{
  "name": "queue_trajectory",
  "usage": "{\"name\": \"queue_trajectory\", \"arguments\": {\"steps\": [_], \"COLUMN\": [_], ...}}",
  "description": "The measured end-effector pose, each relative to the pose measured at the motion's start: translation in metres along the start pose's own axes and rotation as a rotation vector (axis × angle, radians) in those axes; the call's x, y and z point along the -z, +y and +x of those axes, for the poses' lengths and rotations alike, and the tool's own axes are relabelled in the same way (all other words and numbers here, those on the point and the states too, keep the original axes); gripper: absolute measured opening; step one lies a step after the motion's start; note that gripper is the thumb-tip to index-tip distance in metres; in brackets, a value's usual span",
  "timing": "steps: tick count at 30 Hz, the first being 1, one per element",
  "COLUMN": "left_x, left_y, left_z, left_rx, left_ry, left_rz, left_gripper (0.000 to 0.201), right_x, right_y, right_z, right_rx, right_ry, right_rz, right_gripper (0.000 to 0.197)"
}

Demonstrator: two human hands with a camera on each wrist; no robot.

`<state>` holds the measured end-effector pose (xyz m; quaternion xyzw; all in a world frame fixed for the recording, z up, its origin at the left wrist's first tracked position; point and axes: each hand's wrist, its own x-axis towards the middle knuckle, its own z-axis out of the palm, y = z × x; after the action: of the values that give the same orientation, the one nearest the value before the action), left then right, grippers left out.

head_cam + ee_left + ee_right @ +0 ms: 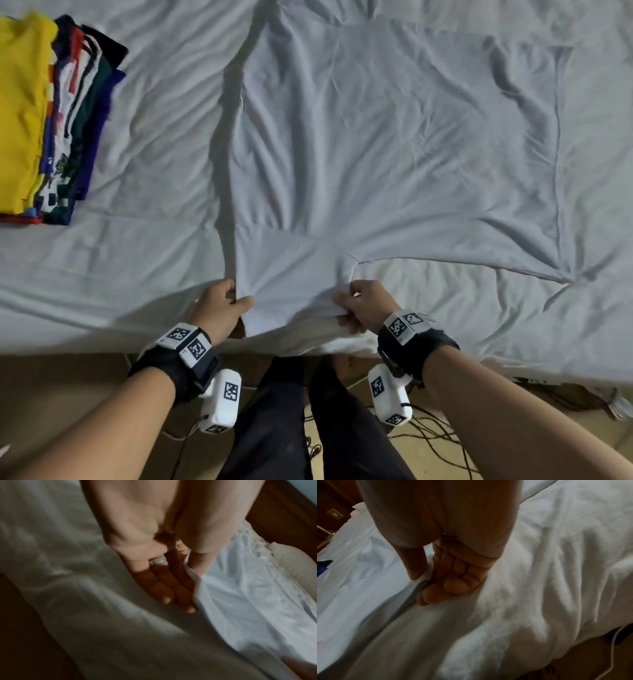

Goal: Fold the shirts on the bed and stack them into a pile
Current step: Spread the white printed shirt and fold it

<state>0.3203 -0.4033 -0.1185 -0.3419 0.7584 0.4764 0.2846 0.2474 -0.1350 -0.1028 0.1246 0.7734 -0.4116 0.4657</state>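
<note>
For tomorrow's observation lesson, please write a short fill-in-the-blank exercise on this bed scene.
1. Both hands pinch the near edge of a ____ shirt.
2. The top garment of the folded pile is ____.
3. The pile lies to the person's ____.
4. A ring shows on the ____ hand.

Missing words: white; yellow; left; left

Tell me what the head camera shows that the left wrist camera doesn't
Only the head view shows the pile of folded shirts at the far left of the bed, the right hand gripping the white shirt, and the shirt spread across the bed. Only the left wrist view shows a ring on one of the fingers. Both show the left hand pinching the shirt's near edge over the white bed sheet.
</note>
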Motion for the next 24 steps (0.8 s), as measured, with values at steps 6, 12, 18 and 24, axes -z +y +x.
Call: {"name": "queue_trajectory", "arguments": {"steps": [6,12,18,24], "left_x": [-0.008,-0.001,0.03,0.059], "left_y": [0.004,0.024,0.058,0.103], "left_z": [-0.008,-0.007,0.022,0.086], "left_rx": [-0.047,0.022,0.151,0.033], "left_ry": [0.078,0.082,-0.047,0.185], "left_rz": [0.161,0.355,0.353,0.013], "left_gripper": [0.013,0.015,0.034,0.034], "right_x": [0.005,0.022,0.061,0.09], "right_y": [-0.001,-0.004,-0.051,-0.123], "right_z": [-0.002,0.0,0.021,0.08], "right_rx": [0.09,0.121,0.199,0.279], "right_ry": [-0.006,-0.07,0.061,0.205], "right_rz": [-0.286,-0.496,-0.656,-0.657], "right_gripper": [0.026,0.027,0.029,0.026]}}
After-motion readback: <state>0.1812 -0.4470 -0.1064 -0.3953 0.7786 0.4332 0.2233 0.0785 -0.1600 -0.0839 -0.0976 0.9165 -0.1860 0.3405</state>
